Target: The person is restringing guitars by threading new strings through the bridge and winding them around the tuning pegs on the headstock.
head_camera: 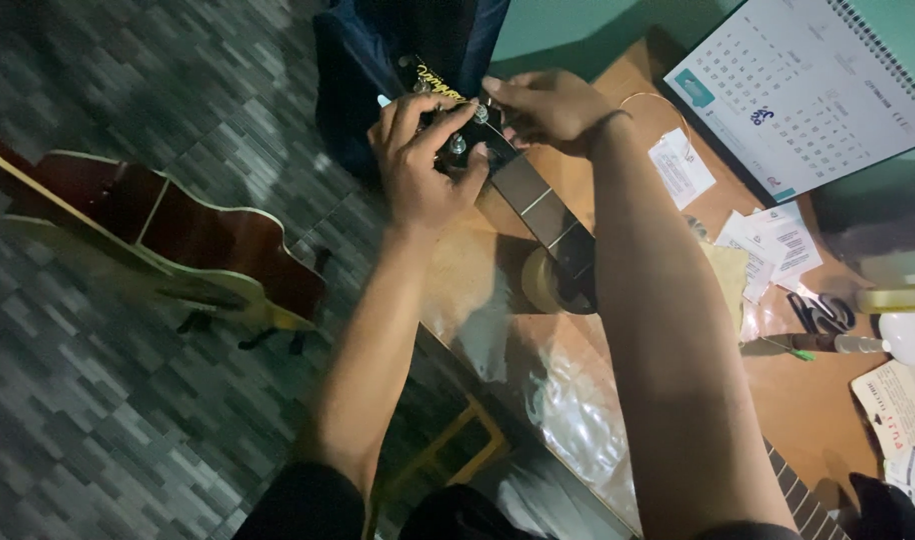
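A guitar neck (543,212) lies along a wooden table (798,400), its black headstock (448,95) sticking out past the table's far edge. My left hand (423,165) grips the headstock from the left, thumb and fingers around the silver tuning pegs (460,143). From the other side my right hand (543,105) pinches the headstock at a peg (481,113). A roll of tape (541,280) props the neck off the table. My right forearm hides the middle of the neck.
A red-brown guitar (178,240) stands on the tiled floor at left. A dark bag (358,60) sits behind the headstock. On the table lie a desk calendar (808,90), paper slips (778,245), scissors (820,312), a coiled string (650,100) and a plastic sheet (568,400).
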